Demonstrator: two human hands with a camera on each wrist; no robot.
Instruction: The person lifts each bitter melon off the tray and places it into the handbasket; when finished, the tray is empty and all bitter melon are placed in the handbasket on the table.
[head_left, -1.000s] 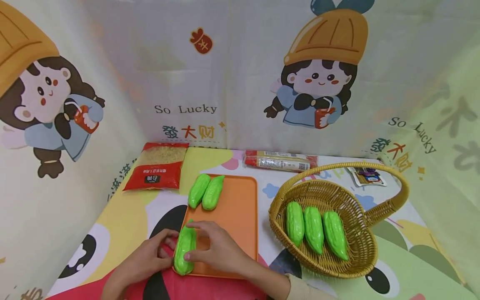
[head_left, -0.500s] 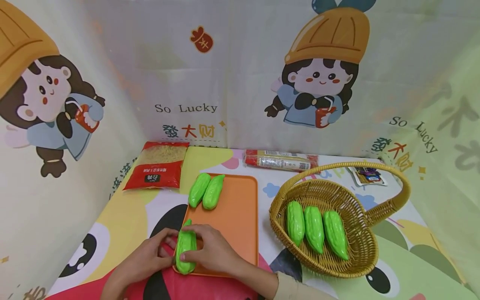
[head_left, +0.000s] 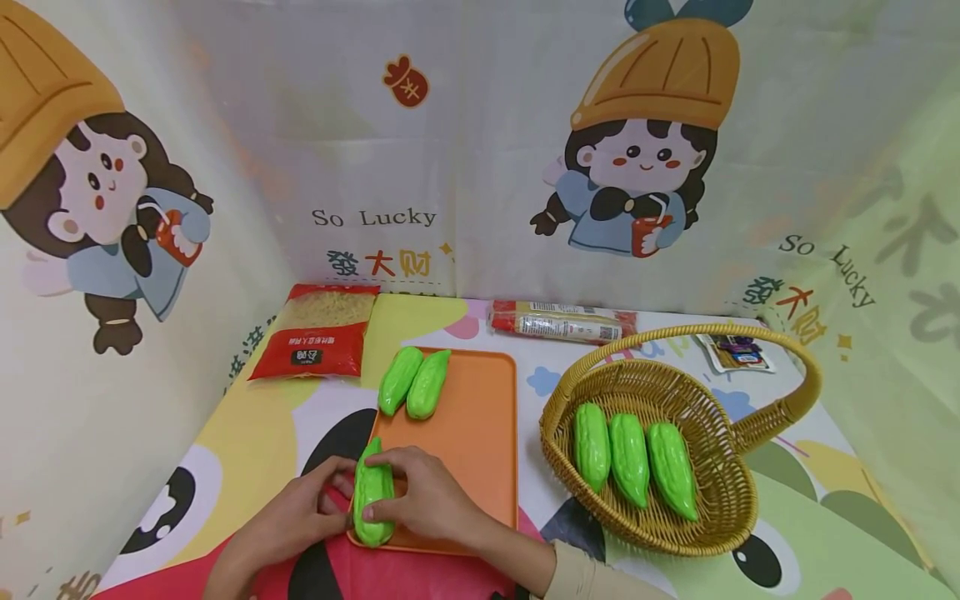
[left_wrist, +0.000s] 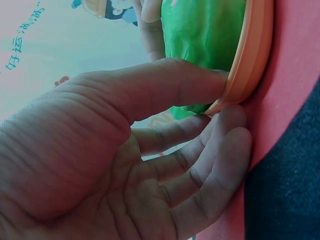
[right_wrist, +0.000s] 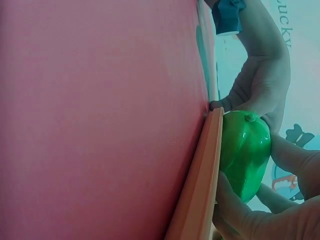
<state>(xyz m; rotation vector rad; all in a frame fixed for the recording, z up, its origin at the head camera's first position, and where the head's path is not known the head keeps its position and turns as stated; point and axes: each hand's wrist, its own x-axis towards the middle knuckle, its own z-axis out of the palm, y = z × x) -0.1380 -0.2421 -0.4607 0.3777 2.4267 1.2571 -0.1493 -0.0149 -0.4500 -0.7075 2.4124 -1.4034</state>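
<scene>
A bright green bitter melon point(head_left: 372, 512) lies lengthwise along the left side of the orange tray point(head_left: 483, 433), at its near corner. My right hand point(head_left: 435, 500) grips it from the right, thumb and fingers set along its side. My left hand point(head_left: 296, 510) pinches the tray's left edge; in the left wrist view the thumb point(left_wrist: 175, 82) presses at the rim and the other fingers curl against the outside. Two more bitter melons, one point(head_left: 400, 381) beside the other point(head_left: 428, 385), lie at the tray's far left corner.
On the right stands a wicker basket point(head_left: 738, 500) with a tall handle, holding three bitter melons point(head_left: 628, 460). Along the back lie a red bag of dry food point(head_left: 311, 333), a long wrapped packet point(head_left: 558, 322) and a small packet point(head_left: 738, 357) behind the basket handle.
The right hand and the bitter melon in it have shifted very slightly, the melon sitting a little more to the right over the tray. The left hand stays at the tray edge.
</scene>
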